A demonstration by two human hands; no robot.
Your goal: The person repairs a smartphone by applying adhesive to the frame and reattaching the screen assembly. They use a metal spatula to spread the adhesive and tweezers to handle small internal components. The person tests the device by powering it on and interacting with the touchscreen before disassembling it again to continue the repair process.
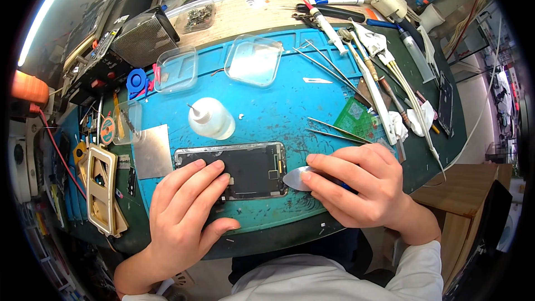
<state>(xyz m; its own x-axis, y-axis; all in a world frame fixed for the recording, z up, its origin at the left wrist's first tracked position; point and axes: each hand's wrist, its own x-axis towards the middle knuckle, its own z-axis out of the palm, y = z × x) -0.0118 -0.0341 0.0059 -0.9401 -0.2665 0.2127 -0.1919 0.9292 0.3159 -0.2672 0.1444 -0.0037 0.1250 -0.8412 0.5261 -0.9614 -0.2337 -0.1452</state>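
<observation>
Blue mat (pixel 267 117) on a cluttered desk (pixel 239 15) — two bare hands at a black phone screen (pixel 248 170).

Seen from the head, the phone screen lies flat near the mat's front edge, its long side running left to right. Over its left part the left hand (pixel 184 212) rests fingertips down, thumb held apart, the grip wide and loose. At the other end the right hand (pixel 362 187) has a narrow grip — a shiny metal blade (pixel 296 179) pinched between thumb and fingers, its tip at the screen's right edge; whether the two touch, I cannot tell. Just behind the screen is a white bottle (pixel 213 121) with a thin spout; a flat metal plate (pixel 153 153) lies left of the screen. Farther back are a clear box (pixel 253 64) and tweezers (pixel 330 66).
</observation>
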